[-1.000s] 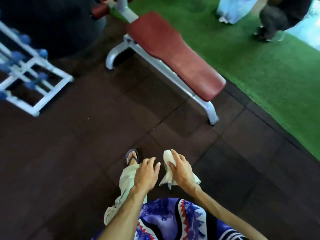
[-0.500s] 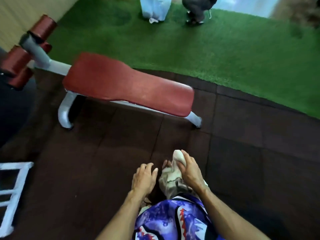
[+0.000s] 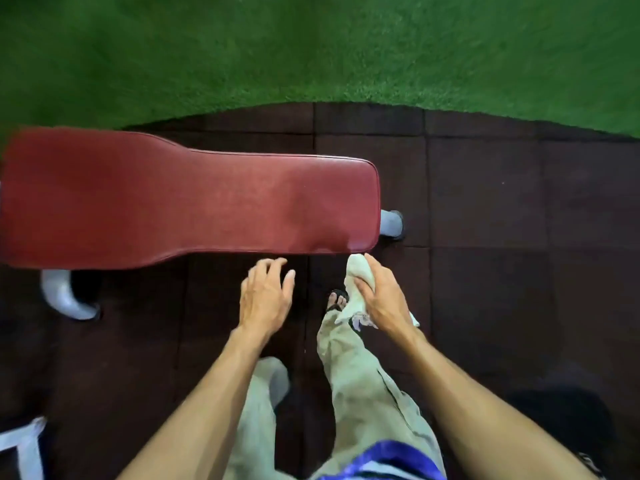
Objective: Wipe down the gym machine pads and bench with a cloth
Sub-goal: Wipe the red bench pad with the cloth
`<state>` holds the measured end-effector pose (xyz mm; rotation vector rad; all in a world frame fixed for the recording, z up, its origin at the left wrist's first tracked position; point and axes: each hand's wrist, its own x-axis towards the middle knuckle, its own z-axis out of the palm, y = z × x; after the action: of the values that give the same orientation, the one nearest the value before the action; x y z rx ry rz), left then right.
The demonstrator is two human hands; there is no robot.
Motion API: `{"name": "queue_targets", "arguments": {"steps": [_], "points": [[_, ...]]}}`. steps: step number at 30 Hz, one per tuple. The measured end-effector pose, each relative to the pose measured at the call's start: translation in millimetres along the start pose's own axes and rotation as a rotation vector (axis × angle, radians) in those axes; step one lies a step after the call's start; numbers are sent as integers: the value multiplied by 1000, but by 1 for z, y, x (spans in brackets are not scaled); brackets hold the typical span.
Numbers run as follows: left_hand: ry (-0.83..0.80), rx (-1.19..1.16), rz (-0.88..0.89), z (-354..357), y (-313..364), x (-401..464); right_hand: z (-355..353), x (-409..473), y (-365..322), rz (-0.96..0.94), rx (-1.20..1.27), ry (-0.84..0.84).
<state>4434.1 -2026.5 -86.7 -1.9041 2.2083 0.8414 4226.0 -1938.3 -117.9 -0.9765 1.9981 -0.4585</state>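
A long red padded bench [image 3: 194,199] lies across the left and middle of the view on a white metal frame. My right hand [image 3: 382,299] grips a crumpled white cloth [image 3: 360,271], whose top end sits just below the bench's near right corner. My left hand [image 3: 266,296] hovers with fingers spread and nothing in it, just short of the bench's near edge. Neither hand touches the pad.
Dark rubber floor tiles [image 3: 502,237] surround the bench, with green artificial turf [image 3: 346,46] beyond it. White bench legs show at the lower left [image 3: 65,296] and right end [image 3: 391,223]. A white rack corner [image 3: 24,448] sits bottom left. My legs and sandalled foot [image 3: 337,301] stand below the hands.
I have walked up to the bench, which now fills the left and middle of the view. Both hands have risen toward its near edge, the cloth still in my right hand.
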Motion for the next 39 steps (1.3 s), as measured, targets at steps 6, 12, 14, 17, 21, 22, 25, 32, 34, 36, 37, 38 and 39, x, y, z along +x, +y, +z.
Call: {"name": "queue_targets", "arguments": {"steps": [6,12,14,17,21,22,25,32,34,36,37,38,39], "points": [[124,88,117,30,-40,151,46,112,9,-90,3,65],[267,215,220,53,-100,241,90,210,23,-118,-34,375],[250,257,261,58,-114,259,104,242,11,-61,-146,455],[243,330,270,68,-122,275,125,275,-22,55,-291,635],[285,356,248,73,-121,273,148,265,-42,-93,-380,618],[281,356,250,72,-121,273,153,251,-36,-201,-415,562],[266,345,246,70,-120,274,155,205,10,-432,-509,427],[249,354,222,72,-118,274,92,288,5,96,-392,687],[253,358,225,73,-118,274,98,323,-34,93,-402,749],[258,367,228,72,-118,274,124,324,-64,-69,-472,713],[257,364,229,71,-118,274,138,310,-70,-169,-512,668],[253,356,230,70,-118,274,149,289,-67,-276,-538,608],[251,345,232,70,-118,273,155,266,-54,-380,-548,543]]}}
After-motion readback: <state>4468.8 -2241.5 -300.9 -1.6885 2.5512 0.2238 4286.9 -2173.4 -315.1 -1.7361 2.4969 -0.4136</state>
